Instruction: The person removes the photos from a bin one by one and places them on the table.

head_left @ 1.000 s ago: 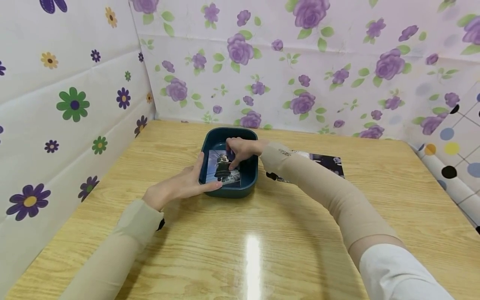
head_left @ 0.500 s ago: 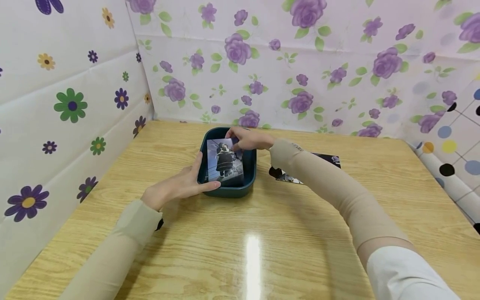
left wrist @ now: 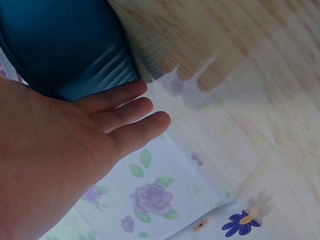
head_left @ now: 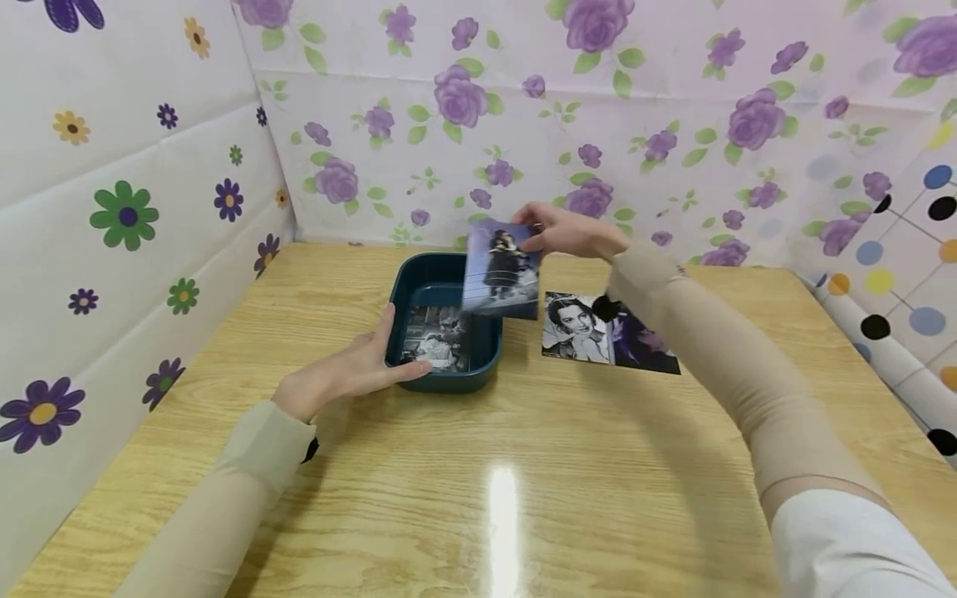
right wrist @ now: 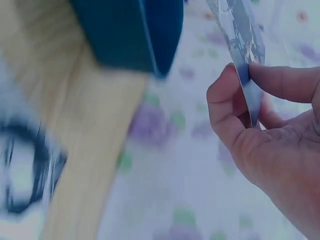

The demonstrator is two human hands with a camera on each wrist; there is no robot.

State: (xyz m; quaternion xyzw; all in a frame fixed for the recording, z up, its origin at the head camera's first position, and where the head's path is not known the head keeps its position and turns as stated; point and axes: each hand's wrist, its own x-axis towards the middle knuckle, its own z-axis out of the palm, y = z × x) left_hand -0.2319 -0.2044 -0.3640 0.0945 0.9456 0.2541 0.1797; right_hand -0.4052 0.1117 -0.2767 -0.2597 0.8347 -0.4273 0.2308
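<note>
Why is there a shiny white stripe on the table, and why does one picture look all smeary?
Head view: the stripe is lamp glare on the glossy table. Right wrist view: blurred throughout, the blue tray smeared, the photo pinched by the right hand soft. Left wrist view: fairly sharp.

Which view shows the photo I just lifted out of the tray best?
The head view: the lifted photo faces the camera, pinched by the right hand above the teal tray. The right wrist view shows only its edge between thumb and fingers. The left wrist view shows none of it.
</note>
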